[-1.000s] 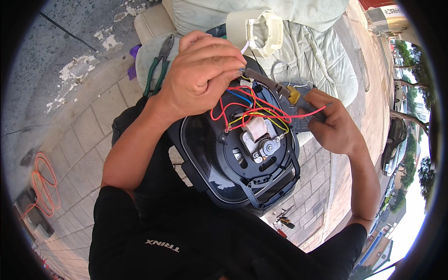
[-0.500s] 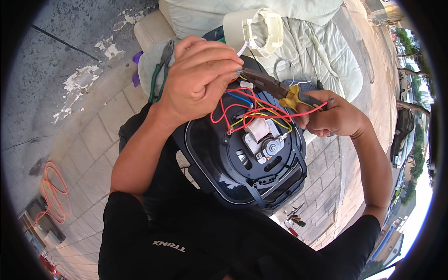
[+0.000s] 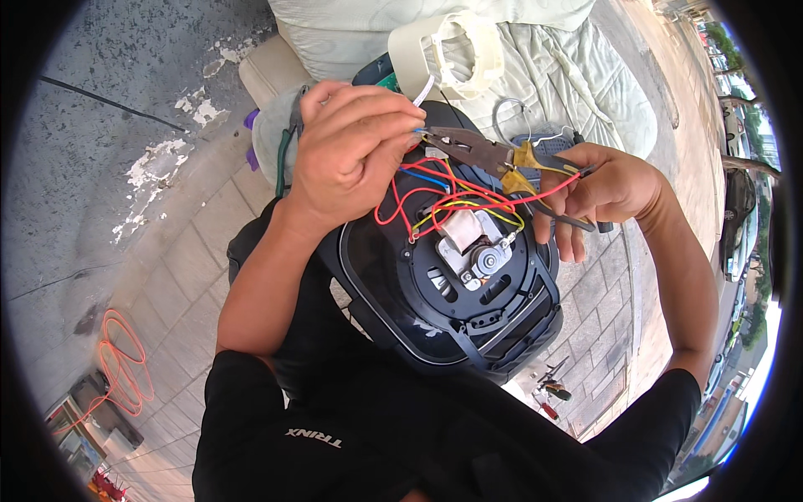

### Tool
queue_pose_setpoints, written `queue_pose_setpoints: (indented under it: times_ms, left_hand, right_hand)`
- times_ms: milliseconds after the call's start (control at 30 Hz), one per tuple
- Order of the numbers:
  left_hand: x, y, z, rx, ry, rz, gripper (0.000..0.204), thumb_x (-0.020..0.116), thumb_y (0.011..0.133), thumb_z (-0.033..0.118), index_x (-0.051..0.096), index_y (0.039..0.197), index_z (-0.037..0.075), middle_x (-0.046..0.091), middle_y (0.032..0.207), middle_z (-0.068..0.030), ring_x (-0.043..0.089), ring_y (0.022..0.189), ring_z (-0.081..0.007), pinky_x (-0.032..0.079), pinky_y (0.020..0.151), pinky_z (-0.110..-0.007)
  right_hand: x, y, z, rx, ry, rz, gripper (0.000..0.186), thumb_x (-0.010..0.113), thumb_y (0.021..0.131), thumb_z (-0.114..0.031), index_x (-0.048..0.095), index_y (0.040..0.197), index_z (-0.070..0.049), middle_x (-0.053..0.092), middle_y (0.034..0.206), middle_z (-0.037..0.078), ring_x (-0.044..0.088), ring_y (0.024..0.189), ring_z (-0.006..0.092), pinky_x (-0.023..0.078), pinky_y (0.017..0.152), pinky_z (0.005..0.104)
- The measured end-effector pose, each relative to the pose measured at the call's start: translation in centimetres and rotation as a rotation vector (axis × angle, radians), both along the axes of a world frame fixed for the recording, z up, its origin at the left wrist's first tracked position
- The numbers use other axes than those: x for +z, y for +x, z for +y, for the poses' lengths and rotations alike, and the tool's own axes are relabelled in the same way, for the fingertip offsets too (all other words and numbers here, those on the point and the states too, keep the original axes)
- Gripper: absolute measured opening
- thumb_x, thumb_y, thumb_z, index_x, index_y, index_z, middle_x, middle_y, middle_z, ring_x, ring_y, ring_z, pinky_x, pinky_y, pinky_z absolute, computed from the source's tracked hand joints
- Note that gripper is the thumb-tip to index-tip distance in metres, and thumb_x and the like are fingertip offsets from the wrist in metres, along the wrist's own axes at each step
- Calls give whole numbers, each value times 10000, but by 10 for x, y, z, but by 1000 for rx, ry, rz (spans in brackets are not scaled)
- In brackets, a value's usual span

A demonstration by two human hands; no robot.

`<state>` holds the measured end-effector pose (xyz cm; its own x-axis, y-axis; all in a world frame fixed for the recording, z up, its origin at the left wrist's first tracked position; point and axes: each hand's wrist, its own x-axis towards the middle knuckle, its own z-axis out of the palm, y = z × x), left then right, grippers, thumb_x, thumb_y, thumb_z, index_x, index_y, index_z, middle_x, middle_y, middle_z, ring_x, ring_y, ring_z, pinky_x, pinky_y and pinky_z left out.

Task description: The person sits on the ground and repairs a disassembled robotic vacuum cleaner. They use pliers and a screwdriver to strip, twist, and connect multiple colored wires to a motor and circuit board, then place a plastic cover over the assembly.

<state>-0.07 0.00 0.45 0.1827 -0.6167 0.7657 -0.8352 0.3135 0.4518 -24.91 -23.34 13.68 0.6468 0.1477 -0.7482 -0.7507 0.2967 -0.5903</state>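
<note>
My left hand [image 3: 355, 151] is closed, thumb and fingertips pinching a blue wire [image 3: 420, 130] whose tip just shows. Combination pliers [image 3: 477, 151] with yellow-and-dark handles are held in my right hand [image 3: 606, 188], their jaws parted at the blue wire. Below both hands lies a black rounded appliance housing [image 3: 393, 314] with a metal part [image 3: 488, 262] at its middle. Loose red wires [image 3: 401, 188], a yellow wire [image 3: 468, 201] and a blue lead run over it. One red wire stretches to my right hand. My left fingers hide most of the pinched wire.
A cream plastic ring-shaped part [image 3: 452, 54] rests on a pale quilted cloth [image 3: 577, 79] beyond the housing. Green-handled pliers [image 3: 287, 151] lie left of my left hand. Tools [image 3: 552, 391] sit on the paving at lower right. An orange cord [image 3: 125, 368] is coiled at left.
My right hand has spread the pliers' handles, and the jaws now stand apart at the wire. My left hand keeps its pinch. The whole view has shifted slightly.
</note>
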Motion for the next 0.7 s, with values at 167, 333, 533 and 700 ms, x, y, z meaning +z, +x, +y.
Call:
queue_pose_setpoints:
  times_ms: [167, 333, 533, 700]
  left_hand:
    - [-1, 0, 1, 1, 22, 10, 173, 853, 902, 46, 824, 1072, 67, 824, 1126, -40, 744, 1049, -238, 432, 1009, -400]
    - [0, -1, 3, 0, 44, 31, 180, 846, 896, 48, 812, 1071, 78, 816, 1137, -35, 738, 1051, -231, 426, 1012, -406]
    - [-4, 0, 0, -12, 24, 103, 215, 834, 877, 40, 784, 1082, 84, 807, 1153, -45, 732, 1036, -242, 434, 1003, -413]
    - [-4, 0, 2, -5, 15, 153, 205, 821, 885, 37, 776, 1083, 65, 801, 1166, -76, 731, 1053, -273, 454, 1001, -419]
  right_hand:
    - [7, -18, -7, 63, -350, -94, 204, 598, 919, 43, 709, 1090, 32, 793, 1082, 205, 804, 826, 264, 649, 689, 368]
    - [-6, -53, 5, -4, -793, -127, 238, 585, 919, 29, 730, 1104, -3, 758, 987, 79, 731, 852, 164, 573, 743, 319]
    - [-99, -117, 16, -64, -1403, 2, 228, 595, 943, -33, 709, 1140, -21, 681, 1036, 169, 693, 974, 343, 542, 886, 423]
    - [-169, -154, 13, -15, -1513, 144, 243, 619, 958, -73, 710, 1181, -35, 681, 1161, 247, 681, 1076, 477, 534, 933, 529]
